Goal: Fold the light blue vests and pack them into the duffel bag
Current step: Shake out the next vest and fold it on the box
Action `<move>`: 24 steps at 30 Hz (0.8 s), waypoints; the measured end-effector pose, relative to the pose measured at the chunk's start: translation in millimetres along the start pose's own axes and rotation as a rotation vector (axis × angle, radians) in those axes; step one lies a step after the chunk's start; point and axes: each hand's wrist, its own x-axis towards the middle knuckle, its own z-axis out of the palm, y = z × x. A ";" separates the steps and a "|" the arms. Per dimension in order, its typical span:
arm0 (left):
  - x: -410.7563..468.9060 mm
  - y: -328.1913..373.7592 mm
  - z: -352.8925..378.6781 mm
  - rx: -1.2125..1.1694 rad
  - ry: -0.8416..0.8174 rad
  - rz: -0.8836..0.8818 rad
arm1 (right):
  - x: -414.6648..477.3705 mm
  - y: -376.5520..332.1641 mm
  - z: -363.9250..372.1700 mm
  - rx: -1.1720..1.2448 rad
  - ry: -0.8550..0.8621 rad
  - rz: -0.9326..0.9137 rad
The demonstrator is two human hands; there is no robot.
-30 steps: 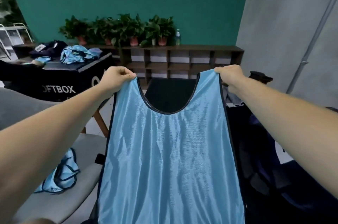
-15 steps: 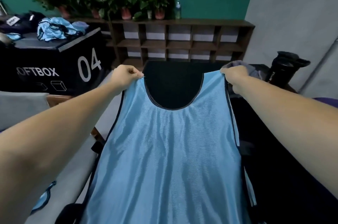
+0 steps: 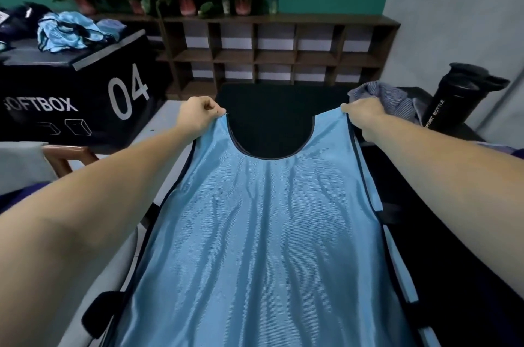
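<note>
Vest [image 3: 255, 233] in left grip [image 3: 202, 114], right grip [image 3: 364, 112]

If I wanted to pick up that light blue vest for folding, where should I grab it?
Probably by the two shoulder straps, one in each hand, coming from the outer sides, as the left hand and right hand pinch it now. The light blue vest then spreads flat, its neckline open between the straps.

Shows a shiny light blue mesh vest with dark piping [image 3: 261, 233], stretched wide and smooth by its two shoulder straps, scooped neck farthest away, body running back over a black surface [image 3: 269, 108]. Shows also a crumpled heap of light blue vests [image 3: 68, 32] atop the black printed box [image 3: 85, 97] far left.
</note>
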 end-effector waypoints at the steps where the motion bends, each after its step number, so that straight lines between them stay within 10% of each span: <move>1: 0.8 -1.2 0.3 0.014 0.010 0.006 | -0.8 0.8 1.0 0.011 0.018 0.014; 11: -41.3 11.4 -14.5 0.310 0.051 0.094 | -36.8 -17.8 -23.9 -0.200 -0.031 -0.034; 24: -225.3 112.9 -17.8 0.130 -0.191 0.364 | -221.6 -8.1 -64.9 0.260 -0.094 -0.082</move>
